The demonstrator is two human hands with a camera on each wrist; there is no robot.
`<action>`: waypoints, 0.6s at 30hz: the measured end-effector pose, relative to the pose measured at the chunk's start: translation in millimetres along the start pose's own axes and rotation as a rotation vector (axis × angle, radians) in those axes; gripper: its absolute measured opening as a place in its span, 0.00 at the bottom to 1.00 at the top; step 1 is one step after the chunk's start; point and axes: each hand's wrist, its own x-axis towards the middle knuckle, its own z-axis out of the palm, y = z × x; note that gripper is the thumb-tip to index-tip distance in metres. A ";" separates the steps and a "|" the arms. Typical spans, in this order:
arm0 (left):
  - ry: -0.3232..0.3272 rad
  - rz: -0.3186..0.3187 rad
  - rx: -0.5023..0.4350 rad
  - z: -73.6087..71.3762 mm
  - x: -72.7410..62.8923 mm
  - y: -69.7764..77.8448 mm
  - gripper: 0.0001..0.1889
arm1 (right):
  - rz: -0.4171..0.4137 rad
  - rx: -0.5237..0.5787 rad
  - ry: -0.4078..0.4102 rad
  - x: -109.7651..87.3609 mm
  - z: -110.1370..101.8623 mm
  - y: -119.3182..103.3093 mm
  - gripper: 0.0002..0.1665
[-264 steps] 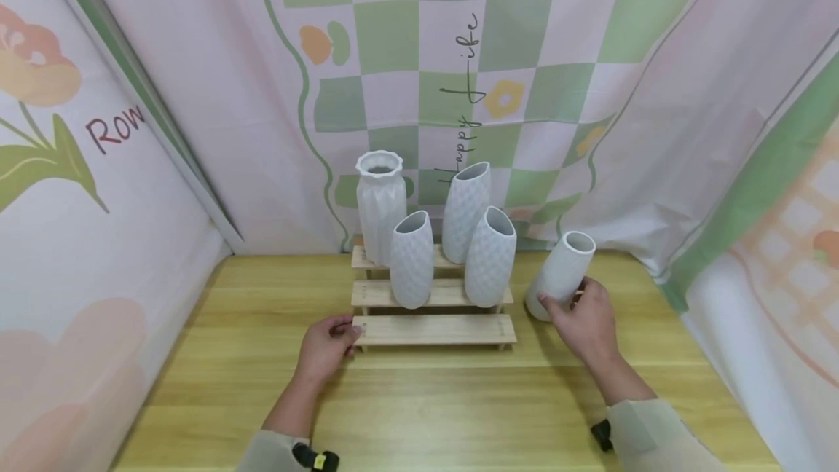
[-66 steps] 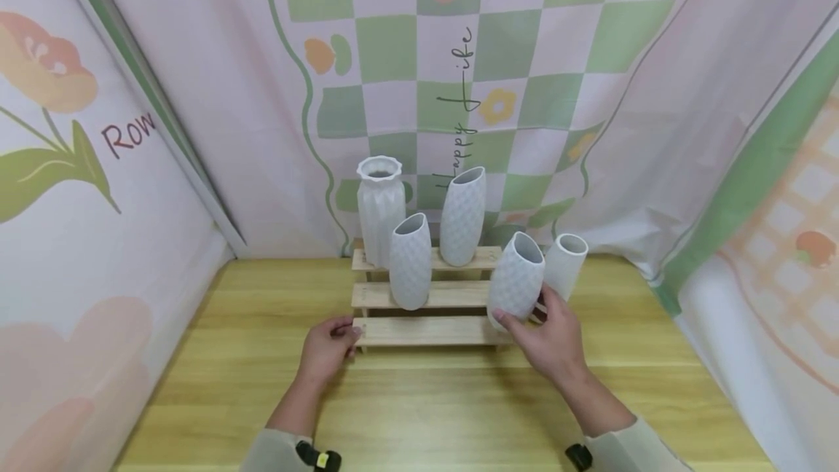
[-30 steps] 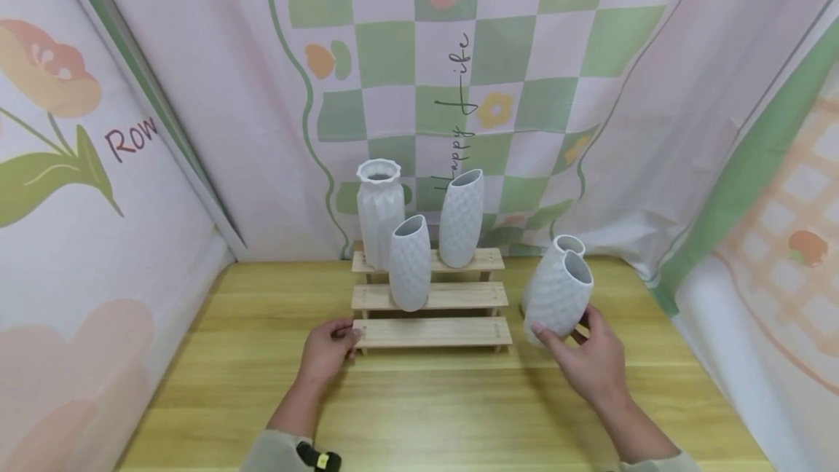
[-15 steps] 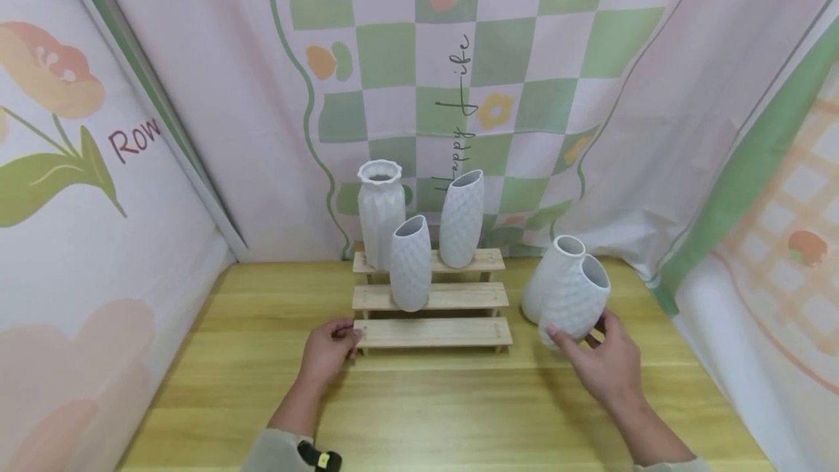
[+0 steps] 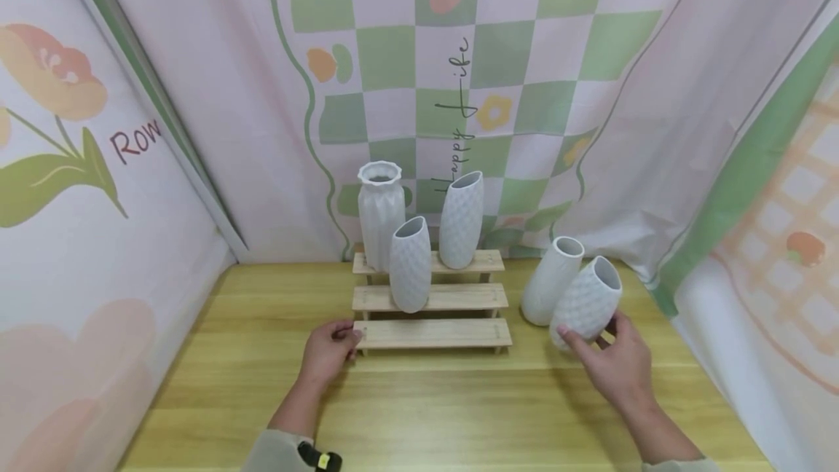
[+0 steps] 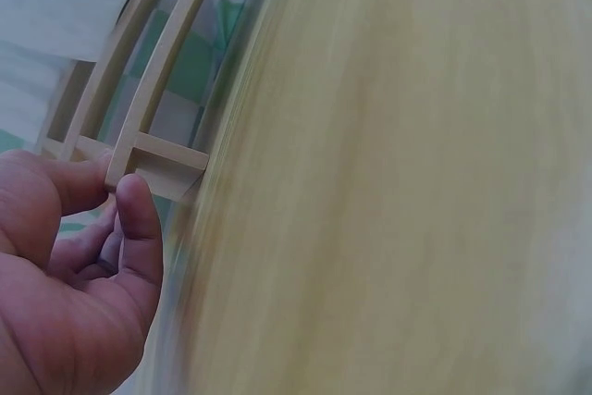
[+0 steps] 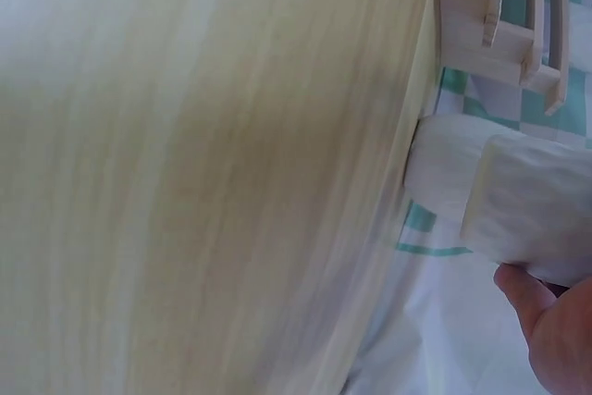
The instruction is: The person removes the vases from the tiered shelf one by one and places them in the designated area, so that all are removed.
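Note:
My right hand [image 5: 619, 370] grips a white dimpled vase [image 5: 588, 302] with a slanted mouth, tilted to the right. In the right wrist view this vase [image 7: 536, 205] is raised off the table, its base facing the camera. Just left of it in the head view stands a smoother white vase [image 5: 550, 286] with a round mouth. At the wooden three-step rack [image 5: 432, 333], my left hand [image 5: 325, 355] pinches the left end of the lowest step between thumb and fingers. The left wrist view shows that pinch on the rack's plank [image 6: 153, 90].
A fluted white vase [image 5: 382, 217] and a dimpled one [image 5: 461, 224] stand on the rack's top step. Another dimpled vase [image 5: 411, 268] is on the middle step, towards the left. A printed curtain [image 5: 446, 57] hangs behind the wooden table [image 5: 432, 414].
My right hand has taken the dimpled vase off the middle step's right side and carried it right, past the round-mouthed vase, which it earlier set down. My left hand stays on the rack.

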 end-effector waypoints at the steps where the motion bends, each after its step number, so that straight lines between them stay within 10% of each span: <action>1: 0.000 0.001 0.000 -0.1 -0.3 -0.1 0.21 | 0.006 -0.001 0.000 0.4 -0.2 1.7 0.58; 18: -0.001 -0.007 0.011 0.3 -1.6 4.6 0.21 | 0.053 -0.045 -0.003 21.9 -2.9 23.7 0.58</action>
